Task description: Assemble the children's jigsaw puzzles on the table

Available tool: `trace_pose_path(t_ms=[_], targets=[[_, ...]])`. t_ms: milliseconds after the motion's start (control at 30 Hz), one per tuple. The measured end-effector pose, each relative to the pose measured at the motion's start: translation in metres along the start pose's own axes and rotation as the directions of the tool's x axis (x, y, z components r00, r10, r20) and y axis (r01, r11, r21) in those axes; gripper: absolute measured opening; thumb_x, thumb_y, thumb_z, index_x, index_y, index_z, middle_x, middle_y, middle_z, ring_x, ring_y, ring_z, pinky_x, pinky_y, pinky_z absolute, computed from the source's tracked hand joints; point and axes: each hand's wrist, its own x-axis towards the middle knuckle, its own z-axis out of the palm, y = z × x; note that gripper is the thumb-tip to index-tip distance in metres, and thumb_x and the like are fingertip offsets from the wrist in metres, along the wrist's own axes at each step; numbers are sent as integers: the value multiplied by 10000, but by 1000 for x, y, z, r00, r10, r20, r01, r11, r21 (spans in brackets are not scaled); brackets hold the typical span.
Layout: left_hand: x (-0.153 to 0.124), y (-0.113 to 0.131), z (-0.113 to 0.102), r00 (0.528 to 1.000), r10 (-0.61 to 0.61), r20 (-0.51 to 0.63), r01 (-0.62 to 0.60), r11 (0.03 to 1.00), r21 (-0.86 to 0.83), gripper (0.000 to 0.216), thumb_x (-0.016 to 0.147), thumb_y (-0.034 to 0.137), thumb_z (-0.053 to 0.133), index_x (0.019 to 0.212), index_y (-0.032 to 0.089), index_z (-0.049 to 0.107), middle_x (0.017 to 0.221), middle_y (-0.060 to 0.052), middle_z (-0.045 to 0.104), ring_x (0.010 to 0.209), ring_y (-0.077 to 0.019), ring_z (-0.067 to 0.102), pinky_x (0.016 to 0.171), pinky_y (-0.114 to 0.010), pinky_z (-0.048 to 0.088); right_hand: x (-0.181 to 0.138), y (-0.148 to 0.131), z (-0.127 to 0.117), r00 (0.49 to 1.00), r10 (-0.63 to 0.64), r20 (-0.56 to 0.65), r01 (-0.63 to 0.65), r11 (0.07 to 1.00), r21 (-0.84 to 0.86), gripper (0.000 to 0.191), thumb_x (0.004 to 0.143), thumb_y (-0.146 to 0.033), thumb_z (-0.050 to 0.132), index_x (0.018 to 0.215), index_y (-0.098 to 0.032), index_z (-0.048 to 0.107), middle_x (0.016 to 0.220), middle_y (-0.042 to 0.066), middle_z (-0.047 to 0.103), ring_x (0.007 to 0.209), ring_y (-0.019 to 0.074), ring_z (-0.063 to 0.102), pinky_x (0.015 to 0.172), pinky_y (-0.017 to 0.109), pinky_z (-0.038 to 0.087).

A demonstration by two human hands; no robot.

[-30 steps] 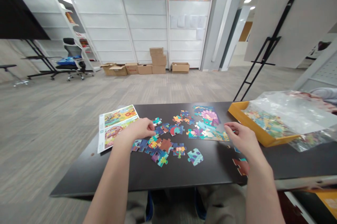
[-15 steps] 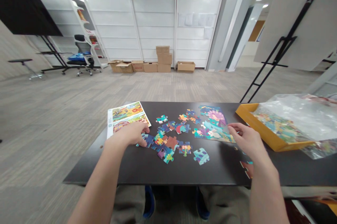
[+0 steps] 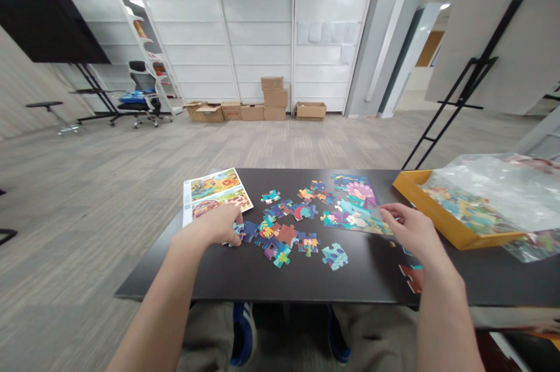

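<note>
My left hand (image 3: 222, 225) pinches a blue puzzle piece (image 3: 237, 231) between thumb and fingers at the left end of the loose pieces. Several loose puzzle pieces (image 3: 287, 235) lie in a cluster on the dark table, some overlapping. A light teal leaf-patterned piece (image 3: 335, 256) lies apart, nearer me. My right hand (image 3: 405, 226) hovers at the right edge of the partly joined puzzle (image 3: 356, 214), which shows a white rabbit and a pink shape. Its thumb and index finger are slightly apart, with no piece visible between them. A brown piece (image 3: 411, 277) lies by my right wrist.
A picture sheet (image 3: 214, 190) lies beyond my left hand. At right, a yellow box (image 3: 464, 238) holds puzzle pieces and a clear plastic bag (image 3: 499, 185). The table (image 3: 262, 287) ends close to my legs. An easel-like board stand (image 3: 464, 89) stands beyond it.
My left hand has drawn the blue piece slightly left, away from the neighbouring pieces. My right hand stays by the joined puzzle. The camera view has shifted a little.
</note>
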Motion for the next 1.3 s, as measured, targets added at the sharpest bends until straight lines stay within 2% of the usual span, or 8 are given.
trace_pose_path(t_ms=[133,300,533,667,800,1000,1133,1300], targets=[[-14,2,-10,999,3,-37,-5,999,-40,360,599,387,777,914,218,731,930,-59,741,905,-273,683,737,-301,477,-1,2,0,1000,-24,-16,24,1000,16,419,772,-544,544,875,-200,761,766,76,761,678,244,704,670,358,509],[-22,17,-20,989,120,-85,-129,985,-112,290,695,455,681,851,210,669,843,-33,718,803,-228,663,686,-291,439,-4,-3,2,998,-55,-19,56,998,31,404,795,-531,541,892,-201,753,781,74,764,670,236,698,657,348,505],[-15,37,-27,978,151,-143,-182,956,-232,337,744,471,646,955,210,615,840,-27,724,768,-206,680,664,-273,447,-4,-3,5,992,-111,53,109,993,34,387,838,-510,537,930,-196,744,772,65,747,660,218,682,640,326,499],[-7,59,-29,945,234,-228,-284,933,-222,413,750,506,654,1038,212,619,903,-50,733,839,-232,687,700,-287,466,-5,-10,12,977,-191,89,185,980,78,352,876,-479,540,960,-197,733,804,66,746,691,211,681,648,314,502],[4,89,-28,911,326,-252,-384,893,-233,409,767,516,645,1046,217,634,959,-61,731,870,-236,686,722,-294,474,-13,-30,21,938,-285,198,246,948,201,295,883,-435,589,1000,-201,725,813,48,735,656,175,643,656,302,508],[24,132,-25,888,394,-236,-450,848,-279,394,782,532,628,990,198,642,884,-66,732,790,-232,684,695,-302,486,-29,-68,30,826,-397,400,206,874,440,381,796,-437,750,1094,-203,705,847,22,719,645,143,600,614,267,486],[31,155,-24,868,426,-255,-492,811,-318,343,810,493,605,972,193,647,933,-74,735,839,-235,686,715,-304,497,-31,-81,29,815,-435,382,233,851,471,293,838,-454,719,1002,-212,705,799,8,700,679,155,615,632,266,475],[41,167,-22,853,441,-279,-520,759,-391,341,858,513,571,927,186,636,875,-79,744,813,-234,703,704,-307,521,-25,-68,29,832,-432,348,232,841,489,212,889,-415,650,872,-204,666,723,-19,619,642,132,554,584,241,432]])
